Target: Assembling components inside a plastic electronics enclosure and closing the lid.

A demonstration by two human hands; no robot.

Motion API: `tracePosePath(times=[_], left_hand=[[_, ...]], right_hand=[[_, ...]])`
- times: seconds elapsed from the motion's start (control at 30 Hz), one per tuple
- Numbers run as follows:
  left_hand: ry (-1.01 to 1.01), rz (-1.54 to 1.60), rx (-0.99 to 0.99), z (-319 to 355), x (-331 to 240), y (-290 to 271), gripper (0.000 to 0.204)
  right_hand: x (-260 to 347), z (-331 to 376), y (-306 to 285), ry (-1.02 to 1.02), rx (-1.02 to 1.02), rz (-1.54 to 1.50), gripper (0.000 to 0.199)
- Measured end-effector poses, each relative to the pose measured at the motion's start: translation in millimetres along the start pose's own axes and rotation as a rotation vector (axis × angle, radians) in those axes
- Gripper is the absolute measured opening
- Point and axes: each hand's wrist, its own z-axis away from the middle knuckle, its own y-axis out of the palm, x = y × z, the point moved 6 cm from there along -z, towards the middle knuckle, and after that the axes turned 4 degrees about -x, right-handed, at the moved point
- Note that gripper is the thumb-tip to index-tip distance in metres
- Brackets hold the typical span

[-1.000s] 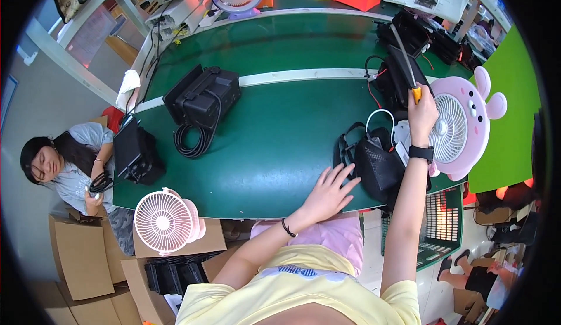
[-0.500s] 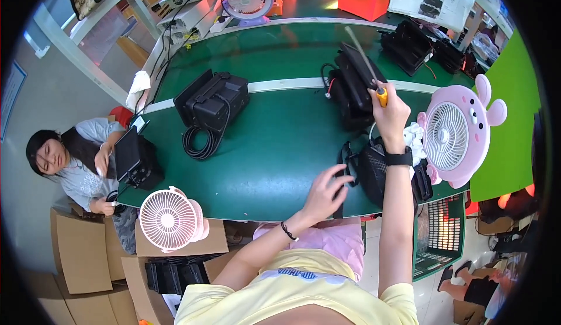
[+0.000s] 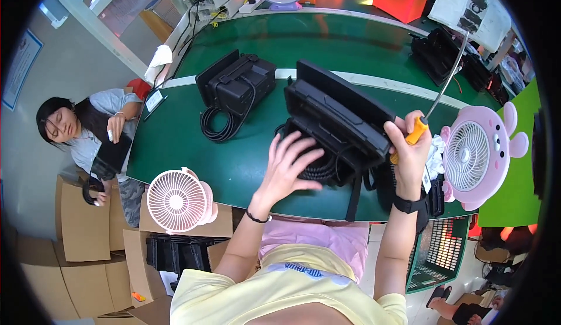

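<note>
While left grip [image 3: 286,170] is spread, right grip [image 3: 412,152] clasps screwdriver [image 3: 417,130] and open, black case [image 3: 334,116]

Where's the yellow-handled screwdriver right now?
In the head view, the screwdriver is right of centre, in the right hand at the open black case's right end.

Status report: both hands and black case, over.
Right hand: holding yellow-handled screwdriver and tilted black case. Left hand: open, near coiled black cable. Possible snag: black strap hanging underneath.

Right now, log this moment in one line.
Right hand: gripping yellow-handled metal screwdriver, touching black plastic case | left hand: open near case | rightward: pink rabbit-eared plastic fan
</note>
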Motion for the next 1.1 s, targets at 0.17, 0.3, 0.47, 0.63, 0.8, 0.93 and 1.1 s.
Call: tracePosePath(times=[0.17,0.3,0.47,0.63,0.8,0.93,1.1], left_hand=[[0.239,-0.051,-0.039,7.3,-35.5,-39.5,0.049],[0.076,0.250,-0.353,28.1,-40.8,-72.6,0.057],[-0.058,-0.113,-0.852,70.8,-19.8,-103.7,0.075],[-0.459,-0.574,-0.294,48.6,20.9,-59.1,0.057],[0.068,-0.219,-0.063,41.0,-7.3,-37.2,0.055],[0.376,-0.254,0.021,57.2,-45.5,-14.4,0.026],[0.423,-0.223,-0.048,61.1,-57.9,-8.9,0.017]], right_hand=[[-25.1,-25.9,-8.4,0.165,0.086,-0.023,0.032],[-96.7,-39.9,-35.6,0.345,0.103,-0.065,0.022],[-117.4,-43.6,-49.1,0.402,0.093,-0.089,0.015],[-141.9,-52.9,-59.6,0.438,0.061,0.007,0.015],[-145.9,-53.2,-60.8,0.476,0.077,0.014,0.013],[-137.0,-49.5,-55.1,0.498,0.009,0.058,0.009],[-136.4,-47.3,-53.1,0.502,0.008,0.033,0.008]])
